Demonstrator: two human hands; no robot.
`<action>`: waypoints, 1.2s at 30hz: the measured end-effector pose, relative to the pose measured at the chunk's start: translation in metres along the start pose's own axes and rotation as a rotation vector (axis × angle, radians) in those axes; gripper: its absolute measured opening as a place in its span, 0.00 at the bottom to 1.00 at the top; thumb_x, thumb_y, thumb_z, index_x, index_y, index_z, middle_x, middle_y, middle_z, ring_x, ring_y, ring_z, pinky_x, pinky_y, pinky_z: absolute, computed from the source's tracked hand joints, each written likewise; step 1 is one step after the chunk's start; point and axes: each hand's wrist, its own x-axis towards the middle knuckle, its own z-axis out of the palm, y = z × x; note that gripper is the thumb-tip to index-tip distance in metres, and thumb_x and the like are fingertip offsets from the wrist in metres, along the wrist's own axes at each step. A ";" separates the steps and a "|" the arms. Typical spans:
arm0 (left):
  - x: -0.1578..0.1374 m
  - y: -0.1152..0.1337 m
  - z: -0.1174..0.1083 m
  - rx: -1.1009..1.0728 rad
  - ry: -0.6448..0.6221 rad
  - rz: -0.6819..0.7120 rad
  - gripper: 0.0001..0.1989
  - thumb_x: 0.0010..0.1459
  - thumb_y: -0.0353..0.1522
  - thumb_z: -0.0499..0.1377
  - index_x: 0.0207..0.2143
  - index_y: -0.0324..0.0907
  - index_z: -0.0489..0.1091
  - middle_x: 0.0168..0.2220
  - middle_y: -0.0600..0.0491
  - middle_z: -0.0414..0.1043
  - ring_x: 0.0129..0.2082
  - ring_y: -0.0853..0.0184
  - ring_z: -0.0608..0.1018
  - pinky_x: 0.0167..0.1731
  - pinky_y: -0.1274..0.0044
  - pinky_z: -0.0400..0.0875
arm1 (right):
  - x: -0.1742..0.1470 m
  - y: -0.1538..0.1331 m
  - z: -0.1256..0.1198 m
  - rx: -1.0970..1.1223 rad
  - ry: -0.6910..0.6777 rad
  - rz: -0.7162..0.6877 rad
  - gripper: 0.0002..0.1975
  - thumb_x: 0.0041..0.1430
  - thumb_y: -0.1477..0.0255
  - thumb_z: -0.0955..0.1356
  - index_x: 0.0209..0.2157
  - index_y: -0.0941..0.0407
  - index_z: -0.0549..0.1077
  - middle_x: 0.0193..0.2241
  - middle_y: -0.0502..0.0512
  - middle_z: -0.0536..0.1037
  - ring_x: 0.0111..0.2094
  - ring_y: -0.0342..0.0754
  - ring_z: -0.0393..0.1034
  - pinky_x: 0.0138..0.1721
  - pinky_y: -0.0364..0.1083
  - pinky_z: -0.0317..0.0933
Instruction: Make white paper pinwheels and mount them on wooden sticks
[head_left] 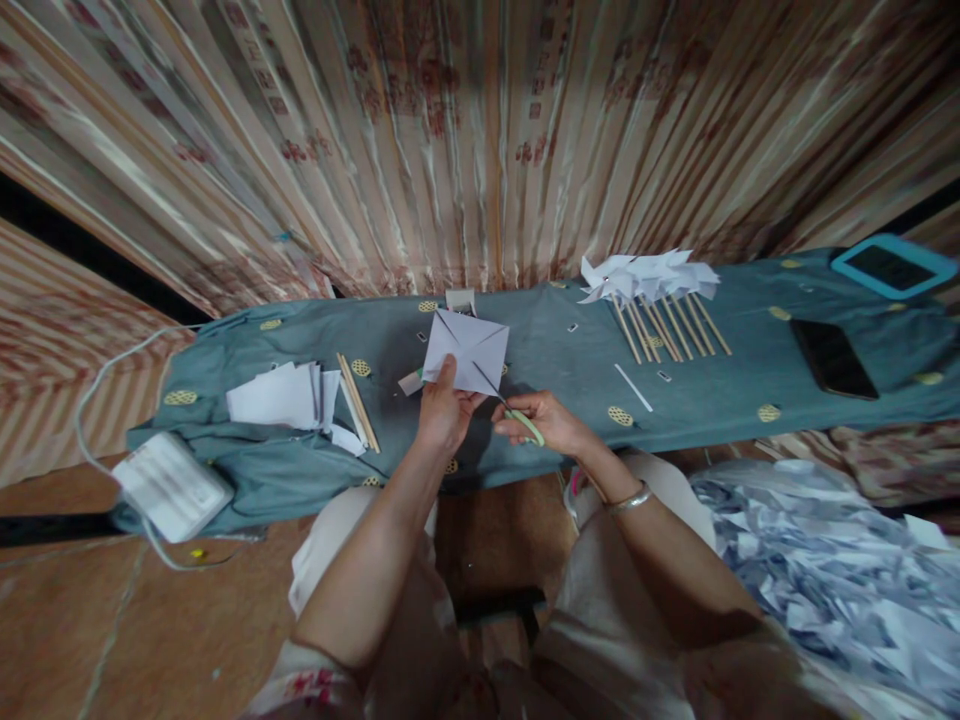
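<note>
My left hand [444, 408] holds a square sheet of white paper [466, 345] above the cloth, thumb on top and fingers beneath. Dark slits run in from the corners of the sheet toward its middle. My right hand [541, 420] grips a pair of scissors [529, 425] with pale green handles. Their blades lie at the lower right corner of the paper, along a slit there. Partly hidden behind the sheet is a small whitish box [460, 299]. A small pale and green piece [411, 382] lies left of the paper.
Paper pinwheels on sticks [651, 278] lie at the back right, near a phone [834, 358] and a blue-framed tablet [892, 265]. Left are stacked papers [279, 396], loose sticks [360, 402] and a white corded box [174, 487]. Paper scraps [840, 570] fill the lower right.
</note>
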 end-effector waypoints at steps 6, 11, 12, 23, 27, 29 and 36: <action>-0.002 0.002 0.003 0.031 0.037 -0.031 0.05 0.65 0.32 0.56 0.36 0.40 0.70 0.31 0.53 0.78 0.31 0.70 0.80 0.42 0.73 0.76 | -0.001 -0.001 0.000 -0.018 0.007 0.008 0.24 0.32 0.55 0.80 0.25 0.59 0.76 0.16 0.45 0.71 0.18 0.38 0.63 0.20 0.39 0.56; -0.003 0.000 0.001 0.074 0.018 -0.021 0.06 0.61 0.35 0.61 0.37 0.41 0.70 0.32 0.53 0.78 0.32 0.69 0.80 0.42 0.73 0.75 | -0.001 0.003 -0.001 -0.025 0.011 0.005 0.25 0.33 0.55 0.80 0.26 0.59 0.77 0.16 0.45 0.71 0.19 0.38 0.63 0.20 0.39 0.55; -0.003 -0.001 0.001 0.077 0.013 -0.018 0.06 0.61 0.35 0.61 0.37 0.41 0.70 0.32 0.53 0.78 0.32 0.68 0.80 0.42 0.73 0.75 | -0.001 0.003 -0.001 -0.027 0.013 0.005 0.25 0.33 0.55 0.80 0.26 0.59 0.77 0.16 0.45 0.71 0.19 0.38 0.63 0.20 0.39 0.55; -0.005 -0.001 0.003 0.031 0.027 -0.016 0.03 0.64 0.32 0.57 0.38 0.42 0.69 0.30 0.55 0.78 0.30 0.71 0.80 0.43 0.74 0.75 | -0.001 -0.001 0.000 0.012 -0.004 0.008 0.24 0.30 0.57 0.81 0.23 0.59 0.75 0.17 0.44 0.71 0.18 0.37 0.62 0.20 0.40 0.56; -0.005 0.000 0.003 0.038 0.014 -0.020 0.05 0.63 0.33 0.59 0.37 0.41 0.69 0.31 0.54 0.79 0.32 0.70 0.81 0.44 0.73 0.74 | -0.001 0.000 0.000 -0.007 -0.002 0.007 0.24 0.31 0.56 0.81 0.24 0.59 0.75 0.15 0.44 0.70 0.18 0.37 0.62 0.19 0.39 0.55; -0.005 -0.001 0.002 0.045 0.007 -0.015 0.06 0.62 0.34 0.60 0.38 0.41 0.69 0.32 0.54 0.79 0.32 0.69 0.81 0.45 0.73 0.74 | -0.001 0.001 0.000 -0.007 0.004 0.007 0.24 0.31 0.56 0.81 0.24 0.59 0.75 0.16 0.44 0.71 0.18 0.37 0.63 0.19 0.39 0.55; -0.004 -0.003 -0.001 0.051 -0.017 0.007 0.06 0.62 0.34 0.60 0.38 0.40 0.70 0.32 0.53 0.80 0.33 0.69 0.81 0.45 0.74 0.74 | -0.001 0.000 0.002 0.020 0.024 0.018 0.25 0.29 0.56 0.81 0.23 0.58 0.75 0.18 0.44 0.72 0.18 0.36 0.64 0.19 0.39 0.58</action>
